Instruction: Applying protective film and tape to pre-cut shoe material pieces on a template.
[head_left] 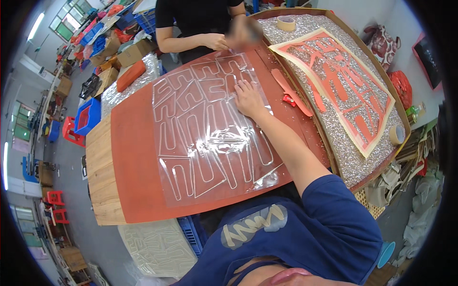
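My right hand [249, 99] lies on a clear plastic sheet [191, 128], palm down, with its fingers spread and nothing gripped. The sheet is shiny and carries pale raised or drawn outlines of angular, finger-like shapes. It rests on a red-brown board [136, 162], and its upper right part is under my hand. Right of my hand, a long orange strip [291, 93] lies on the board beside a small red object [288, 100]. My left hand is not in view.
Across the board a co-worker in black [195, 24] holds hands near the sheet's far edge. At right, a rimmed glittery panel [358, 162] bears an orange cut-out stencil [334, 78] and tape rolls [286, 23]. A blue crate [88, 117] stands at left.
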Action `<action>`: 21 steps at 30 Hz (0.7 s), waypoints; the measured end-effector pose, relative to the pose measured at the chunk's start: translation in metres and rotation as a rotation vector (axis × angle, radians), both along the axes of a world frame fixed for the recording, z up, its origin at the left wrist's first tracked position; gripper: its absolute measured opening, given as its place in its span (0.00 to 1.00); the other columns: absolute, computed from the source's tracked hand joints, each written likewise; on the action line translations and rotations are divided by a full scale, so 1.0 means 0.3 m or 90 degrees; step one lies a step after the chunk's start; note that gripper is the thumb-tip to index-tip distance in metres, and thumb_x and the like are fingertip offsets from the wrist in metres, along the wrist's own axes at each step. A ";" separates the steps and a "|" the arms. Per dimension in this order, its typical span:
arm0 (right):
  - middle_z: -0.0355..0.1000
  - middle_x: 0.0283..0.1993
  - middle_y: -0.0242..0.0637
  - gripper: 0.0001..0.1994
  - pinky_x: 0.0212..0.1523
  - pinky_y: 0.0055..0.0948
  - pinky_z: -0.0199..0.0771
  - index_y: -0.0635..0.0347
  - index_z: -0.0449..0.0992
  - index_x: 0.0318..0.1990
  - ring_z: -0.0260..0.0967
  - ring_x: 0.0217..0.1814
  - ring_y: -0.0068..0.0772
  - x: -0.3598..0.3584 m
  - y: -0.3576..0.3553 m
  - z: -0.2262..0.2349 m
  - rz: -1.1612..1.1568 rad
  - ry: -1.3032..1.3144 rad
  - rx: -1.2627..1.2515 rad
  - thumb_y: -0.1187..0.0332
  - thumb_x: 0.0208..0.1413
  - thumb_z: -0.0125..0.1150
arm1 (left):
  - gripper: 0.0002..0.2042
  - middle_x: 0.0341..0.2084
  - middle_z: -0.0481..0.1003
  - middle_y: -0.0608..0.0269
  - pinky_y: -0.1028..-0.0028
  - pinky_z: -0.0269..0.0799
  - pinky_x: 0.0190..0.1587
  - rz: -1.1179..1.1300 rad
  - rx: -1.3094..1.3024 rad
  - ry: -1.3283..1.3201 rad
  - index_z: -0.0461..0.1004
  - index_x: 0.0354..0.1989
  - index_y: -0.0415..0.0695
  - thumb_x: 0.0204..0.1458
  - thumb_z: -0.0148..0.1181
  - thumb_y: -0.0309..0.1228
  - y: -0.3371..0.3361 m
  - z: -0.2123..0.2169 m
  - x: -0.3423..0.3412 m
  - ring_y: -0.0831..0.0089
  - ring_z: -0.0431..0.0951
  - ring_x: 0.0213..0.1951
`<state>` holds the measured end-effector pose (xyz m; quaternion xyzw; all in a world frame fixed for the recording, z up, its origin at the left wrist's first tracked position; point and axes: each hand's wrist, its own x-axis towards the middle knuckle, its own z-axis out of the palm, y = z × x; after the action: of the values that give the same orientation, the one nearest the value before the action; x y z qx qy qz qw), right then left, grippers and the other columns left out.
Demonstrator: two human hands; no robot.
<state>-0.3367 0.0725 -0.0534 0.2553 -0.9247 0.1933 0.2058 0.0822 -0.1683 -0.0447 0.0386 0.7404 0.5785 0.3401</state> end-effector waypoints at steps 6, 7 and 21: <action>0.57 0.65 0.56 0.26 0.68 0.48 0.47 0.70 0.62 0.59 0.51 0.69 0.54 0.082 0.046 0.003 0.055 0.014 0.062 0.61 0.57 0.51 | 0.08 0.16 0.73 0.56 0.71 0.72 0.22 0.016 -0.070 0.054 0.72 0.26 0.34 0.47 0.56 0.28 -0.114 0.080 -0.077 0.66 0.77 0.20; 0.56 0.65 0.56 0.26 0.68 0.49 0.46 0.69 0.62 0.59 0.50 0.69 0.54 0.124 0.072 0.006 0.073 -0.007 0.080 0.60 0.58 0.50 | 0.08 0.16 0.73 0.56 0.71 0.72 0.23 0.025 -0.076 0.066 0.72 0.26 0.34 0.47 0.56 0.28 -0.111 0.084 -0.084 0.66 0.77 0.20; 0.56 0.68 0.47 0.27 0.70 0.51 0.41 0.60 0.63 0.62 0.49 0.71 0.46 0.328 0.189 0.054 0.048 -0.044 0.093 0.54 0.60 0.47 | 0.08 0.16 0.74 0.56 0.71 0.72 0.23 -0.022 -0.115 0.149 0.73 0.26 0.34 0.48 0.56 0.29 -0.120 0.143 -0.358 0.66 0.77 0.20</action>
<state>-0.2382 0.1293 -0.0372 0.2978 -0.9326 0.1413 0.1473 -0.0253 -0.2041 -0.0019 0.0880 0.8230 0.4953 0.2638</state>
